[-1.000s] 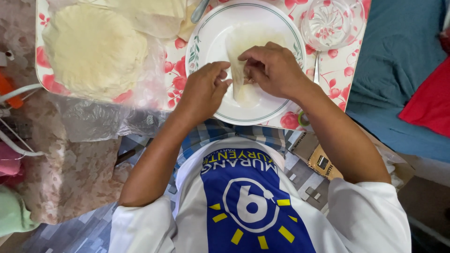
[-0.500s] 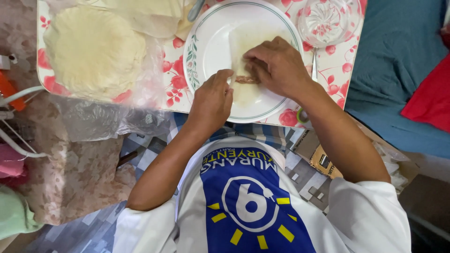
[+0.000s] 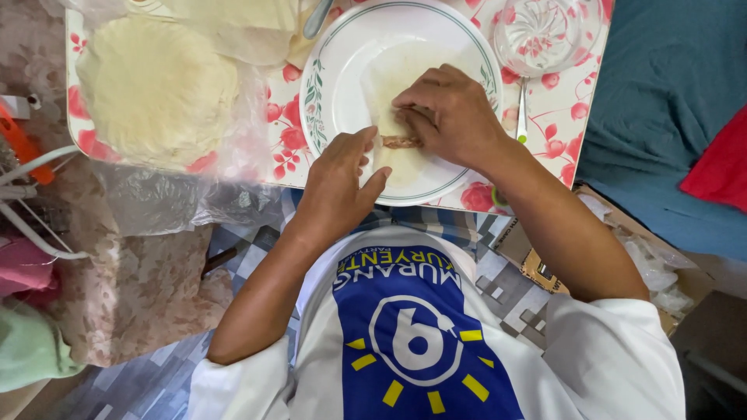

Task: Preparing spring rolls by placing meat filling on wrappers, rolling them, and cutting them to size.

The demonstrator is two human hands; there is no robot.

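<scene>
Mid-roll — folding a thin pale wrapper [image 3: 401, 78] over a strip of brownish filling [image 3: 401, 142] on the white plate [image 3: 342, 85].

Right hand [image 3: 451, 117]: lying flat over the wrapper's near half, fingers curled and pressing down just above the filling; digits together, clamped on the wrapper rather than pinching anything loose.

Left hand [image 3: 338, 183]: resting at the plate's near rim, fingertips touching the wrapper's left edge beside the filling, thumb raised. Not closed around anything — fingers loosely extended, steadying only.

Filling showing as a short strip between the two hands, mostly tucked under the fold. Wrapper's far half lying bare and flat toward the plate centre.

Also around: stack of round wrappers [image 3: 156, 89] in clear plastic at the left of the floral tray [image 3: 572, 109], well apart from the plate; clear glass bowl [image 3: 545, 31] at top right, with a utensil handle [image 3: 520, 109] just below it; a spoon [image 3: 319, 17] near the plate's top edge.

Judgement: looking like the tuck-and-start-rolling stage. Next move probably calling for keeping the fold tight against the filling, turning in the side edges, then rolling away toward the bare half — even pressure from both hands, since such a thin sheet would likely be tearing or slackening if pulled unevenly.
</scene>
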